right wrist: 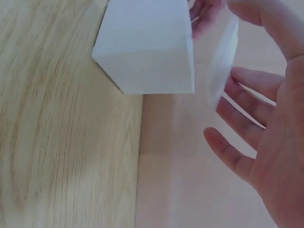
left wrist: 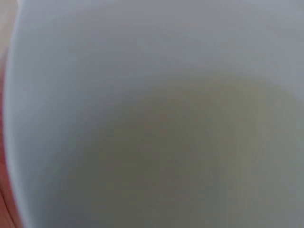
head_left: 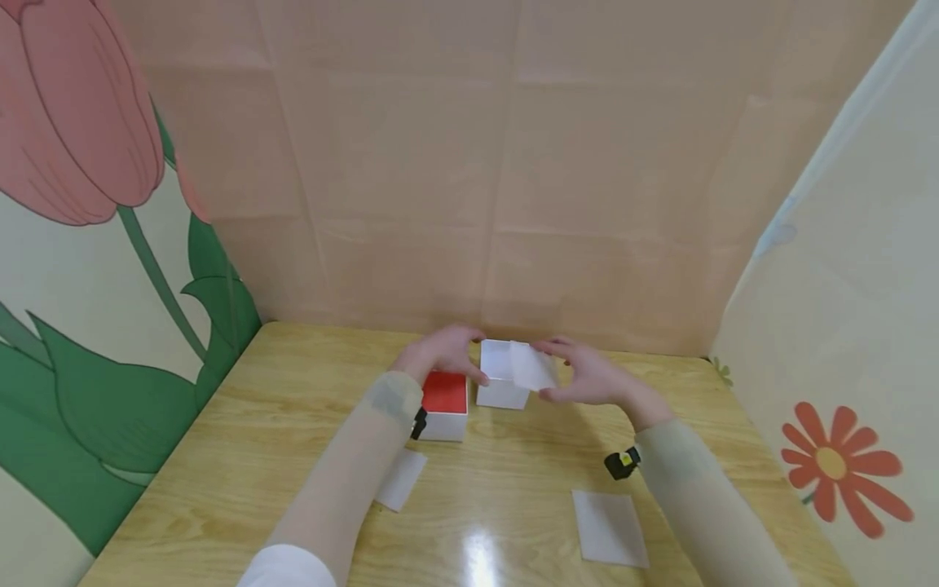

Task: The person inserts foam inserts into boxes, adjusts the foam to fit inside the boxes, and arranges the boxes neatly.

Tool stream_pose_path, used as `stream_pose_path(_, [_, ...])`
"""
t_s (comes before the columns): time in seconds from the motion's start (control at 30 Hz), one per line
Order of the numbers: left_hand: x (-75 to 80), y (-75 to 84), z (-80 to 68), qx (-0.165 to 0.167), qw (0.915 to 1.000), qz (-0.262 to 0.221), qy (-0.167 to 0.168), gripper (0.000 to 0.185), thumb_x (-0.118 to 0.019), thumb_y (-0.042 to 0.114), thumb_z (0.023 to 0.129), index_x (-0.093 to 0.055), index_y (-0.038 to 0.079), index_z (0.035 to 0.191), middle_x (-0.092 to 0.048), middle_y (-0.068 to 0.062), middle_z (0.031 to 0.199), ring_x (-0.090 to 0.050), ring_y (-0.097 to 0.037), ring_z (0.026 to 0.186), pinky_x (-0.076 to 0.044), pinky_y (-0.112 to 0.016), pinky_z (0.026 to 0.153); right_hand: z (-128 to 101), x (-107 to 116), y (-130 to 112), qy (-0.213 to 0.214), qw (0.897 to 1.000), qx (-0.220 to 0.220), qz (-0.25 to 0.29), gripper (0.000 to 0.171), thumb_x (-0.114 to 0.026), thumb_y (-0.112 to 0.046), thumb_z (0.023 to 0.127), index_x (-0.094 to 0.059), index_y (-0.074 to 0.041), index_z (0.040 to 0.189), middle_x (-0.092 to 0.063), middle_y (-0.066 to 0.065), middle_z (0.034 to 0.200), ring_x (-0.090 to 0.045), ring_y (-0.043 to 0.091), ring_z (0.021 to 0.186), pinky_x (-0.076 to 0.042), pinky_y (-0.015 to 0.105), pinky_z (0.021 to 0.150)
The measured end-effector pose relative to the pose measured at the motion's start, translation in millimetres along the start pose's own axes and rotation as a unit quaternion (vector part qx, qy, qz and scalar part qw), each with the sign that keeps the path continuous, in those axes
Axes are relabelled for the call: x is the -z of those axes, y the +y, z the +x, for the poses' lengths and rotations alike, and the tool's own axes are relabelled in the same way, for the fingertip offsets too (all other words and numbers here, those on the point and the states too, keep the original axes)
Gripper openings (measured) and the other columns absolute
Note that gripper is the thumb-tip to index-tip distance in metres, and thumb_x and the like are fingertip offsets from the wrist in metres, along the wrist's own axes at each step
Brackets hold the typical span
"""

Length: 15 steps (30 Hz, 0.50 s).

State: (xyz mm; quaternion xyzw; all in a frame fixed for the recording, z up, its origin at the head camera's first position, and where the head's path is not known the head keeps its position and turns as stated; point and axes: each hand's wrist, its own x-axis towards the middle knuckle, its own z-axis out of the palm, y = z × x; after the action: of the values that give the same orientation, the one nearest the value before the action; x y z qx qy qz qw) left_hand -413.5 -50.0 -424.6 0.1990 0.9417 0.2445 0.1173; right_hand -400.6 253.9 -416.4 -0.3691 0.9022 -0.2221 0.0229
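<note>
My right hand (head_left: 590,375) pinches a flat white square card (head_left: 534,367) by its right side, thumb at the near corner and fingers at the far one. The card is tilted over the right part of an open white box (head_left: 502,395). At the box's left side, my left hand (head_left: 443,350) spreads its thumb and fingers, fingertips right at the left corners of the rim. Below that wrist is a second white box with a red top (head_left: 446,393), partly hidden by the arm. A blurred pale surface (left wrist: 156,114) fills the left wrist view.
On the wooden table (head_left: 528,465) lie two more flat white squares, one (head_left: 402,481) partly under the left forearm, the other (head_left: 610,528) beside the right forearm. A tan backdrop (head_left: 411,204) rises behind the boxes, with flower-printed sheets at both sides.
</note>
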Motion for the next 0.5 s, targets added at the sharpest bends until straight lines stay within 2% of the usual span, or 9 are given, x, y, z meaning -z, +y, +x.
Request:
stream_pose_path(0.2, [-1.8,-3.1,3.1,0.006,1.0,-0.002,0.004,0.089,-0.092,0.046,0.084,-0.053,0.012,0.157,-0.056,-0.006,0.156,-0.052,-0.026,0.139,-0.048,-0.045,0.115,15,-1,2,0.003,0.999,-0.009,-0.045,0.085,-0.088,-0.04,0.082,-0.058,-0.007,0.154,-0.055,0.021,0.153,-0.06,0.042,0.131,-0.052,0.062,0.105])
stream_pose_path(0.5, [-4.3,-3.6,1.8,-0.002,0.9995,-0.031,0.007,0.088,-0.093,0.044,0.085,-0.053,0.013,0.157,-0.056,-0.009,0.156,-0.053,-0.027,0.136,-0.048,-0.049,0.114,36,-3,-1,-0.022,0.998,-0.025,-0.056,0.087,-0.086,-0.044,0.083,-0.056,-0.006,0.155,-0.052,0.024,0.156,-0.056,0.044,0.136,-0.049,0.063,0.109])
